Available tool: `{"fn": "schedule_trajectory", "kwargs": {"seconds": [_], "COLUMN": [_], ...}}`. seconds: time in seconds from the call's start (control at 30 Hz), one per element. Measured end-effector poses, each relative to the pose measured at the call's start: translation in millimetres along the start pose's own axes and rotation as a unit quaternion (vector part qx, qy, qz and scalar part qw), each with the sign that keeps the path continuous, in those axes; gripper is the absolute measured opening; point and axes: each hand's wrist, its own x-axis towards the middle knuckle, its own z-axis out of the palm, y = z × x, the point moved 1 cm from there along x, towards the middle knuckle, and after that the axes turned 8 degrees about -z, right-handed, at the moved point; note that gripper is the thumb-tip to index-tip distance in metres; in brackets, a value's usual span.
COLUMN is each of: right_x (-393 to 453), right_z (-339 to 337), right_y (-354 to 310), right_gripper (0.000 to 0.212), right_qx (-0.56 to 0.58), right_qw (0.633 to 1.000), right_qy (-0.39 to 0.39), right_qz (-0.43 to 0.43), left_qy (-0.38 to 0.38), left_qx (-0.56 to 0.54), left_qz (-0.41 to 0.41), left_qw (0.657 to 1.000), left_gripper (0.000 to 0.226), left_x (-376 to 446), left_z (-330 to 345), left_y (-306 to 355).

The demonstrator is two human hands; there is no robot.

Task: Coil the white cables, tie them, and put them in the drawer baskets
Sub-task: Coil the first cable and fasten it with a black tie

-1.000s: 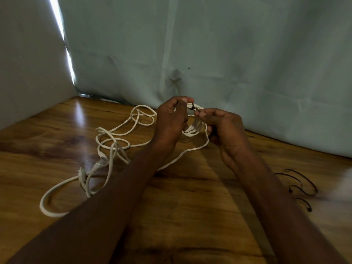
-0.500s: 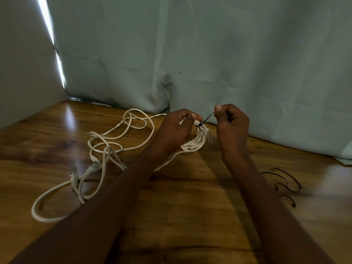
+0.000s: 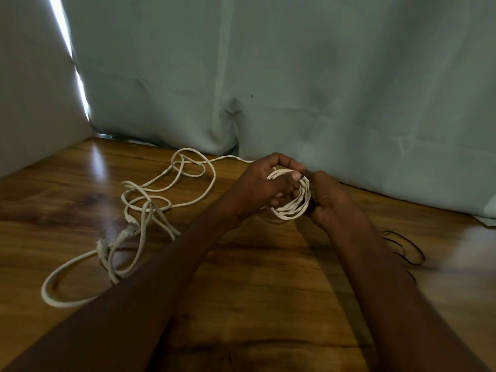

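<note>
A small coil of white cable (image 3: 294, 208) is held just above the wooden table (image 3: 255, 304) near the back curtain. My left hand (image 3: 264, 185) grips the coil's left side, thumb and fingers wrapped through the loops. My right hand (image 3: 331, 200) closes on the coil's right side; a dark tie shows only as a speck between the fingertips. A loose tangle of white cable (image 3: 145, 208) with plug ends lies on the table to the left, one strand running back toward the coil. No drawer or basket is in view.
Several thin black ties (image 3: 405, 247) lie on the table at the right, partly behind my right forearm. A pale green curtain (image 3: 295, 76) hangs along the back edge, and a white wall (image 3: 32, 89) closes the left side.
My right hand, which had pulled a black tie up and away from the coil, has come back down against the coil's right side. The coil now hangs lower between both hands.
</note>
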Motion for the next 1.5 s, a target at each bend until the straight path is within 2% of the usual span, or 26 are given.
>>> {"fn": "schedule_trajectory", "kwargs": {"seconds": [0.07,0.13,0.17,0.2,0.33,0.43,0.53,0.6,0.7,0.77,0.83,0.9,1.0,1.1,1.17,1.23,1.33,1.4,1.5], "right_x": [-3,-6,-7,-10,-11,-12,-15,-14,-19,-23,-23,-21,-21,-19,-16,-13,-14,-15,-13], "right_z": [-5,-9,-8,-6,-2,1,7,9,12,14,17,18,18,13,10,9,11,14,14], "right_y": [1,5,5,3,-2,-2,-3,-3,-3,-2,0,5,8,6,6,8,14,16,17], "right_gripper": [0.024,0.026,0.026,0.025,0.021,0.03,0.037,0.034,0.035,0.025,0.015,0.012,0.013,0.018,0.016,0.017,0.022,0.023,0.022], "right_qx": [-0.026,-0.04,-0.038,-0.039,-0.045,-0.05,-0.086,-0.158,-0.209,-0.237,-0.306,-0.349,-0.347,-0.361,-0.395,-0.453,-0.502,-0.502,-0.494], "right_qw": [0.999,0.996,0.996,0.996,0.994,0.995,0.99,0.97,0.926,0.898,0.854,0.822,0.814,0.802,0.781,0.745,0.688,0.67,0.662], "right_qy": [0.022,0.009,0.01,0.011,0.054,0.042,0.027,0.03,0.028,-0.005,-0.039,-0.027,-0.024,-0.028,-0.023,-0.024,-0.042,-0.05,-0.058], "right_qz": [-0.041,-0.078,-0.082,-0.085,-0.084,-0.081,-0.105,-0.183,-0.314,-0.371,-0.418,-0.449,-0.465,-0.475,-0.483,-0.49,-0.523,-0.544,-0.56], "left_qy": [0.038,0.098,0.11,0.111,0.115,0.15,0.187,0.206,0.255,0.288,0.31,0.311,0.294,0.265,0.226,0.191,0.159,0.123,0.116], "left_qx": [0.117,0.304,0.371,0.403,0.44,0.468,0.465,0.45,0.42,0.406,0.392,0.335,0.209,0.138,0.043,-0.059,-0.196,-0.274,-0.278], "left_qz": [0.079,0.174,0.197,0.207,0.241,0.246,0.249,0.253,0.219,0.184,0.166,0.142,0.057,0.001,-0.071,-0.132,-0.195,-0.218,-0.225], "left_qw": [0.989,0.931,0.901,0.885,0.858,0.836,0.829,0.832,0.843,0.847,0.85,0.878,0.931,0.954,0.971,0.971,0.948,0.928,0.926], "left_gripper": [0.017,0.028,0.031,0.033,0.037,0.04,0.025,0.017,0.017,0.021,0.021,0.025,0.024,0.017,0.015,0.017,0.014,0.013,0.014], "left_x": [0,2,2,2,2,3,1,-2,-2,0,2,3,2,7,7,4,3,5,8], "left_z": [-2,-4,-4,-5,-5,-1,1,-3,-10,-16,-22,-24,-23,-29,-36,-40,-41,-41,-44], "left_y": [-4,-9,-12,-13,-11,-14,-14,-11,-11,-12,-13,-11,-7,-5,-2,1,2,2,0]}}
